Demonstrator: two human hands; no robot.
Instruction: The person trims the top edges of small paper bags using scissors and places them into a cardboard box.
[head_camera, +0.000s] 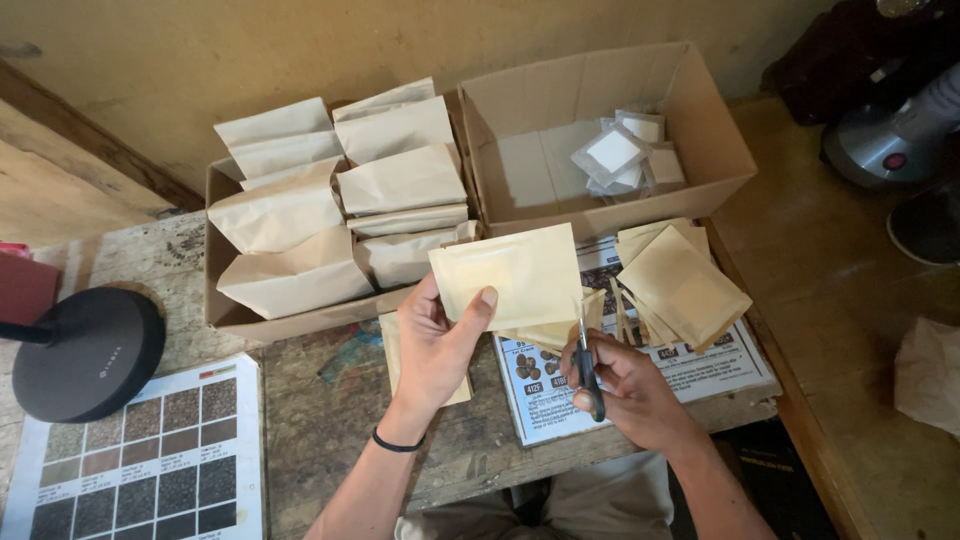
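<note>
My left hand (435, 345) holds up a flat tan paper pouch (515, 272) by its lower left corner, thumb on the front. My right hand (622, 385) grips a pair of dark-handled scissors (588, 362), blades pointing up at the pouch's lower right edge. Just right of the pouch lies a loose pile of similar tan pouches (680, 282) on a printed sheet (720, 365). Thin paper strips lie among them.
A cardboard box (225, 300) packed with folded paper bags (300, 215) stands behind my left hand. A second box (610, 215) holds small clear sachets (618, 155). A black round lamp base (90, 352) and a swatch chart (140, 455) lie left. Grey appliances (895, 140) stand right.
</note>
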